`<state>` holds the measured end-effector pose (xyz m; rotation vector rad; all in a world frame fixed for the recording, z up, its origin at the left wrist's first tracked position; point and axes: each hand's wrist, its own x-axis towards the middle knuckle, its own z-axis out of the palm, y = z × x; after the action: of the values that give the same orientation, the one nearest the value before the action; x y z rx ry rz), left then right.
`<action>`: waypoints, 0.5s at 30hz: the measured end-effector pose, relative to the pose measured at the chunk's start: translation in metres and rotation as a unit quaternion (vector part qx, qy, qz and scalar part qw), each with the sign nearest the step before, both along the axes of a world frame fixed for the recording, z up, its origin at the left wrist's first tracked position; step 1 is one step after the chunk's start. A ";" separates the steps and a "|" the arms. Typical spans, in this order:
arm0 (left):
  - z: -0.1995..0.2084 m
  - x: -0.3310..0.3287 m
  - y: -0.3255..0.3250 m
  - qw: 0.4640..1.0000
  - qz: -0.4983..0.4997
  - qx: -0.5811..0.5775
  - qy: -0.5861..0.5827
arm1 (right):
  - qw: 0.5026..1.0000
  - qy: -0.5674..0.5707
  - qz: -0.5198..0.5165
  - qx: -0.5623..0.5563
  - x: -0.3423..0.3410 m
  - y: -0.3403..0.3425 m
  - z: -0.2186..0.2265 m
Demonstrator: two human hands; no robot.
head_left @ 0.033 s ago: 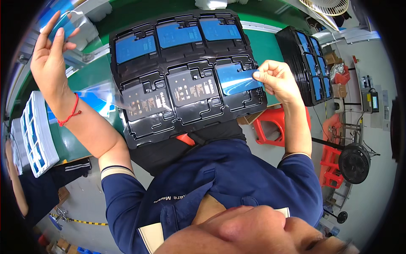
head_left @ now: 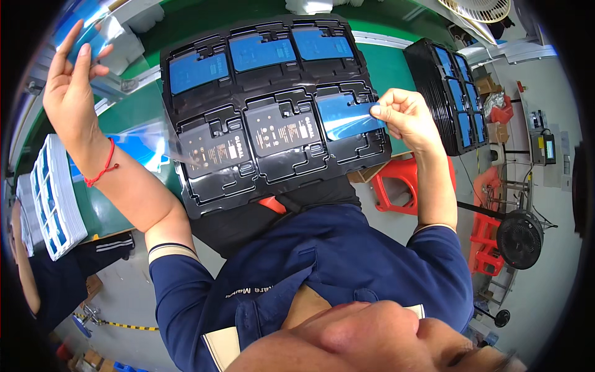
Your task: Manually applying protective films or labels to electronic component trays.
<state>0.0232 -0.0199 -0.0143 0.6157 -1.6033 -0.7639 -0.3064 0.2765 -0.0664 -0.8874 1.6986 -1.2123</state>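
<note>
Tray (head_left: pixel 263 78) left of stacked trays (head_left: pixel 426 102)

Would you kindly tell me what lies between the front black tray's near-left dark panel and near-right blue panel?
Another dark panel with pale print lies there, as the head view shows.

Light is bright and mostly even. White glare streaks the film (head_left: pixel 342 129), and small highlights line the tray (head_left: pixel 291 168). Fisheye distortion bows straight edges; the corners fall to black.
</note>
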 end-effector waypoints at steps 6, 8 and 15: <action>0.001 0.018 -0.006 0.999 0.036 -0.032 -0.002 | 1.000 -0.009 0.000 -0.009 0.000 0.001 0.001; 0.003 0.021 -0.005 0.999 0.045 -0.030 0.003 | 1.000 -0.015 0.003 -0.015 -0.001 0.001 0.001; 0.003 0.023 -0.008 0.998 0.052 -0.020 -0.020 | 1.000 0.007 0.002 -0.003 0.000 -0.002 0.002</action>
<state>0.0460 -0.0277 -0.0108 0.6837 -1.6056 -0.6458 -0.3065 0.2746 -0.0647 -0.9044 1.7030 -1.2116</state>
